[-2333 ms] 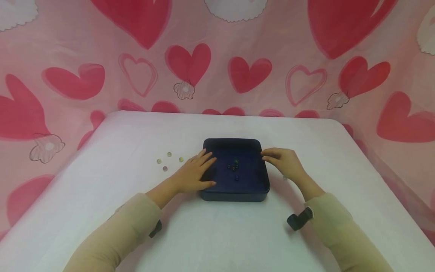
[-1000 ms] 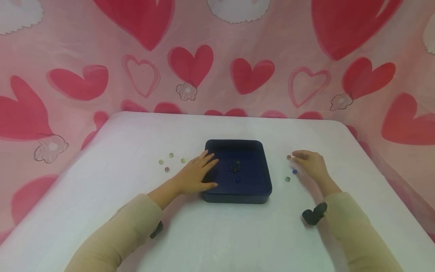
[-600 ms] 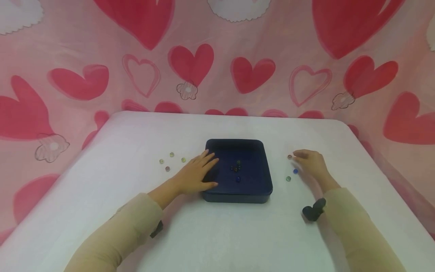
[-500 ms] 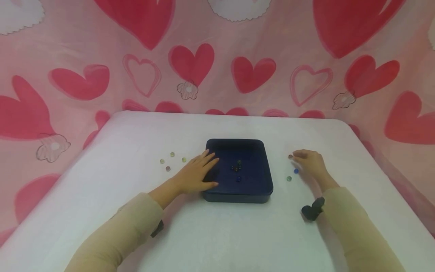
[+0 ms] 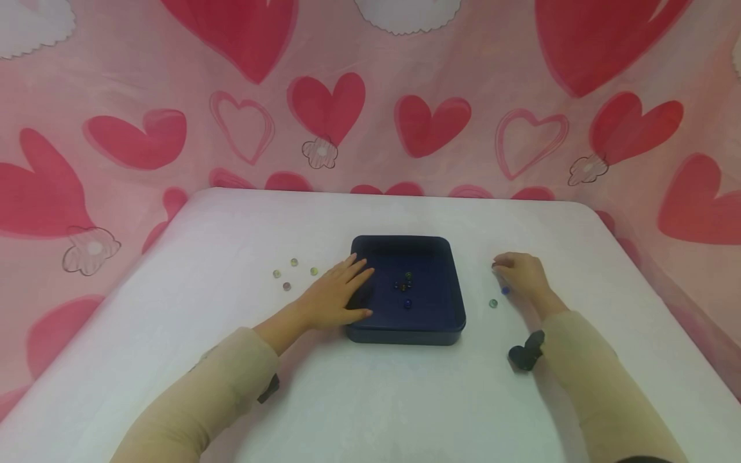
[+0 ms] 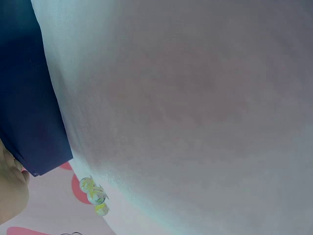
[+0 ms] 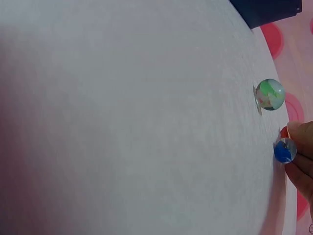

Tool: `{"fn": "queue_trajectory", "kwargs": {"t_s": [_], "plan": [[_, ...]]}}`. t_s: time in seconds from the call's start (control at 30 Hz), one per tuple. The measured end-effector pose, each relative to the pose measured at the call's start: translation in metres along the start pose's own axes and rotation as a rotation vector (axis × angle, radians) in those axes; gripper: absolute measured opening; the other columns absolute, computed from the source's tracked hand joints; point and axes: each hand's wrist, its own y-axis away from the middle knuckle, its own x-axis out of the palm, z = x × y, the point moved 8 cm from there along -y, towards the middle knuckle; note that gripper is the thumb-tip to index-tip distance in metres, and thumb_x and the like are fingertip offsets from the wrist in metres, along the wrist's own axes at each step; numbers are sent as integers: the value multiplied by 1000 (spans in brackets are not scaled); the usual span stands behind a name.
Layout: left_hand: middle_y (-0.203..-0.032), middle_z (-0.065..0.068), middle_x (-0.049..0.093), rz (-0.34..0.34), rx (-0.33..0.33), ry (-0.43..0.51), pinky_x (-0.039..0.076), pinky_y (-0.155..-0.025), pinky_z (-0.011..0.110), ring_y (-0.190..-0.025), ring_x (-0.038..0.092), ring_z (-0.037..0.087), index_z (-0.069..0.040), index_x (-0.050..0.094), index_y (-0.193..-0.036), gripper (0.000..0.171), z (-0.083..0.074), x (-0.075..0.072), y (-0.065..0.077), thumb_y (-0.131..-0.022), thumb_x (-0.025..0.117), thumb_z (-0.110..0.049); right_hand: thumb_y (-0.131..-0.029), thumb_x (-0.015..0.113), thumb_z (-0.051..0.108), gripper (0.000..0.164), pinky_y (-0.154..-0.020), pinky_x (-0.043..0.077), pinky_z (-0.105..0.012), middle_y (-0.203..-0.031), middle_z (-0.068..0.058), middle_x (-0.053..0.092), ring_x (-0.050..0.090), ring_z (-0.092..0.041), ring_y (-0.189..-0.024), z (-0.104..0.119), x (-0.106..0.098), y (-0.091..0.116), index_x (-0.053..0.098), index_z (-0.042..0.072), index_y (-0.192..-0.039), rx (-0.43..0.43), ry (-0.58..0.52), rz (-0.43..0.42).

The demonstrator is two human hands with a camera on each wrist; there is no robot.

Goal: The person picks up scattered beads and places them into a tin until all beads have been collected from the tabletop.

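Observation:
My left hand [image 5: 332, 296] lies with spread, straight fingers over the left rim of a dark blue square tin [image 5: 405, 336]. Inside the tin, several dark marbles cluster near the middle, and a blue marble [image 5: 408, 303] sits nearer the front. To the right of the tin, my right hand [image 5: 523, 273] pinches a reddish marble [image 7: 284, 131] at the table surface, mostly hidden by the fingertips. Close by are a blue marble [image 7: 285, 151], just under the hand, and a clear green-patterned marble [image 7: 270, 94].
Left of the tin, several pale marbles lie loose, among them a yellowish marble [image 5: 294, 262] and a purplish marble [image 5: 286, 287]. Everything stands on a white-covered table [image 5: 370, 399]. Behind it hangs a pink cloth [image 5: 370, 58] with hearts.
My right hand went from the tin's right rim out to the loose marbles, then edged left until its fingertips closed on the reddish marble. My left hand has stayed on the tin.

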Motion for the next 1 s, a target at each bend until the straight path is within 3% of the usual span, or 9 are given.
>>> {"fn": "queue_trajectory", "kwargs": {"t_s": [0.37, 0.67, 1.0], "plan": [[-142, 12, 16, 13, -4, 4, 6, -103, 34, -130, 1, 24, -8, 25, -136, 74, 1, 1, -1, -81, 44, -54, -86, 50, 8, 25, -90, 31, -48, -109, -23, 53, 41, -39, -108, 3, -1, -2, 55, -4, -107, -20, 65, -37], [-142, 12, 15, 11, 0, 6, 8, -103, 36, -130, 1, 25, -6, 24, -136, 76, 0, 0, -1, -80, 45, -53, -86, 51, 16, 27, -91, 29, -49, -109, -19, 54, 40, -36, -109, 2, 1, 5, 56, 1, -108, -9, -10, -44], [-139, 17, 21, -44, 40, -3, 9, -103, 36, -129, 6, 29, -1, 29, -133, 76, -2, -3, -1, -81, 43, -55, -86, 52, 20, 27, -91, 31, -47, -108, -17, 57, 43, -33, -110, 27, -8, 19, 60, 2, -106, -111, -48, -116]]}}
